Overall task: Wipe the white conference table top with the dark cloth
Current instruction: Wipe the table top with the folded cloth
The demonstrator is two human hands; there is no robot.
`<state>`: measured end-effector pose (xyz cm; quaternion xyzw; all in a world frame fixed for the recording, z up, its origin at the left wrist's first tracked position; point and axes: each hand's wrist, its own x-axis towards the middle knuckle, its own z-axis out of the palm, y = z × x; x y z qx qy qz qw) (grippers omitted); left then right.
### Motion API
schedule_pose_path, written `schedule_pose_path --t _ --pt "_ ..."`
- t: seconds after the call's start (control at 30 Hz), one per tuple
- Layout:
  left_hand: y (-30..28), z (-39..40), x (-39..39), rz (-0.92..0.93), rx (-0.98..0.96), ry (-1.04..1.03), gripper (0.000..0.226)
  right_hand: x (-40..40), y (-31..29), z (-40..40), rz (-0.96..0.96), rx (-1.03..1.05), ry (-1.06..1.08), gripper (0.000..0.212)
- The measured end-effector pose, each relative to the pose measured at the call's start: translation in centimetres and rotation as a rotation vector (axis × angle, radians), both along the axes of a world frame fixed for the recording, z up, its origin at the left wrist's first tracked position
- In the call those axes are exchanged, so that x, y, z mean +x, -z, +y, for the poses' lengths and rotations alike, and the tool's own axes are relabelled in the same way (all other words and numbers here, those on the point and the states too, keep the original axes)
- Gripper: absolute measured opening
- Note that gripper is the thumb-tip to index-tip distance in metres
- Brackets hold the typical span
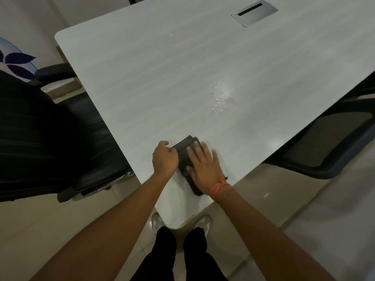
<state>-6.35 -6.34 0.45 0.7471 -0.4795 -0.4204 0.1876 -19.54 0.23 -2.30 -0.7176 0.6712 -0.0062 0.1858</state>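
My flat right hand [203, 165] presses the folded dark cloth [185, 157] with straight fingers; my curled left hand [164, 158] pinches its edge on the smooth white table [142, 88], near glistening droplets [221, 99].

Near corner: the folded dark cloth [187, 159] lies on the white wood-grain table [142, 88], with the left hand [164, 159] at its left edge and the right hand [205, 169] flat on top.
Ahead of the cloth: bare table up to a patch of clear water droplets [221, 98].
Far end: a flush rectangular silver cable hatch [254, 13], well apart from the droplets.
Left edge: a black padded office chair [50, 138] stands close against it.
Right edge: a black mesh office chair [328, 142] is partly tucked under it.
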Motion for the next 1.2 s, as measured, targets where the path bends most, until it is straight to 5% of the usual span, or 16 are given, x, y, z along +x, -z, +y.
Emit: schedule_pose_path --t 0.17,0.37,0.57,0.67,0.83,0.93,1.07,1.2 --pt "3.5 -0.1 0.9 0.009 -0.284 0.118 0.035 0.0 5.2 0.4 0.082 0.038 -0.181 0.057" --pt "6.1 -3.4 -1.7 -0.021 -0.444 0.245 0.033 -6.2 4.7 0.8 0.113 0.037 0.061 0.061" --pt "10.3 -7.9 -3.5 -0.068 -0.501 0.273 0.046 -14.1 6.4 -14.7 0.19 -0.004 0.347 0.06" --pt "10.5 -7.3 -3.6 -0.072 -0.578 0.228 0.054 -12.0 6.8 -19.0 0.176 -0.032 0.271 0.06" --pt "10.0 -7.6 -4.0 -0.153 -0.552 0.285 0.065 -12.3 5.4 -11.1 0.11 -0.053 -0.057 0.06" --pt "10.5 -8.0 -4.0 -0.284 -0.535 0.385 0.067 -18.8 5.3 -9.4 0.161 -0.012 0.138 0.062" --pt "10.7 -8.3 -4.0 -0.362 -0.534 0.438 0.068 -24.8 5.4 -17.9 0.192 0.028 0.489 0.064" --pt "10.8 -8.2 -4.1 -0.37 -0.538 0.43 0.069 -20.4 6.5 -28.1 0.188 -0.044 0.464 0.061"
